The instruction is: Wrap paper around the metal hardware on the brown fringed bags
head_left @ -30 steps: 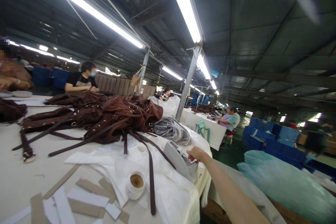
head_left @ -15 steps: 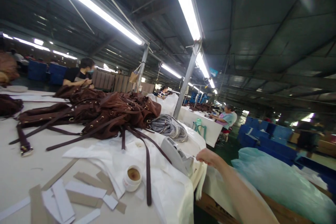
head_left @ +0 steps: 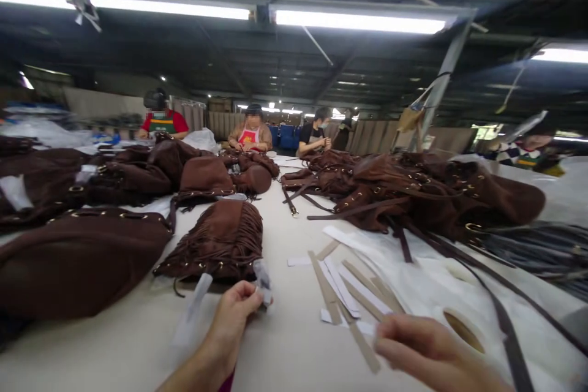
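At the near edge of the fringed brown bag (head_left: 225, 239), my left hand (head_left: 236, 312) pinches a small clear plastic wrap (head_left: 263, 282) with something greyish inside. My right hand (head_left: 422, 346), smeared by motion, is closed with its fingers curled together; anything between them is too small to make out. It hovers over the right part of the table, near the grey and white paper strips (head_left: 351, 294) and a round tub (head_left: 463, 329) with a brown inside, partly hidden behind the hand. Another strip of clear plastic (head_left: 195, 303) stands left of my left hand.
Brown bags (head_left: 92, 257) are piled on the left, and more bags with straps (head_left: 390, 184) lie on the right, above white sheeting (head_left: 441, 282). A bundle of grey cords (head_left: 528, 251) sits at the right. Several co-workers (head_left: 250, 135) sit across the white table (head_left: 294, 331).
The view has swung left, from the tape dispenser to the bags. My right hand has left the dispenser and is now over the table. My left hand has come into view, holding the plastic wrap.
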Available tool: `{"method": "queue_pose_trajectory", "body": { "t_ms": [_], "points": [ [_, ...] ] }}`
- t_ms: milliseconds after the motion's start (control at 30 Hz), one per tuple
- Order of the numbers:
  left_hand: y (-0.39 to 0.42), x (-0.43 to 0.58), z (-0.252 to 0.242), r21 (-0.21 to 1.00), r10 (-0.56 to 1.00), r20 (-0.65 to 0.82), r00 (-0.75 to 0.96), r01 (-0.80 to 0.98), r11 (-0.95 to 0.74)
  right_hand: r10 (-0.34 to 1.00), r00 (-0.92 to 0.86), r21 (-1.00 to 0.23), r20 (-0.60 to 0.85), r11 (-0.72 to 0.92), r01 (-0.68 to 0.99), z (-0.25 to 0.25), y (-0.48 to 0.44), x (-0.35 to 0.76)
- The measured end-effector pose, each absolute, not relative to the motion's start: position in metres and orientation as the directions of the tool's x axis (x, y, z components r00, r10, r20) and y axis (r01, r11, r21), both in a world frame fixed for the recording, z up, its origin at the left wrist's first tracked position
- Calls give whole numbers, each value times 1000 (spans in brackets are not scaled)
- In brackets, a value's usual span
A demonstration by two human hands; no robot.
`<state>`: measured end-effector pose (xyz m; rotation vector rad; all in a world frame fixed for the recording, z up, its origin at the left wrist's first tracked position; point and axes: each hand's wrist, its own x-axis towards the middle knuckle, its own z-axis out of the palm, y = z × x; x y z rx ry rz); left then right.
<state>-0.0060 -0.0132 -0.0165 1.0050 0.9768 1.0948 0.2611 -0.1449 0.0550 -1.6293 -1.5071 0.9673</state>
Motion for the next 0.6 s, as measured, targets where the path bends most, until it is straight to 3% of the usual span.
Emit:
{"method": "queue_pose_trajectory", "body": {
  "t_ms": [67, 167, 600],
  "points": [
    [-15, 2, -16, 955, 977, -130, 172, -245, 170, 992, -107, -911, -67, -17, 412, 58, -112, 213],
    [-15, 6, -18, 933, 972, -161, 172, -295, 207, 988, -154, -924, 12, 70, 376, 49, -69, 162],
    [-17, 0, -11, 926, 971, -173, 168, -307, 218, 997, -8, -863, 80, 73, 500, 4, -31, 145]
  ]
}}
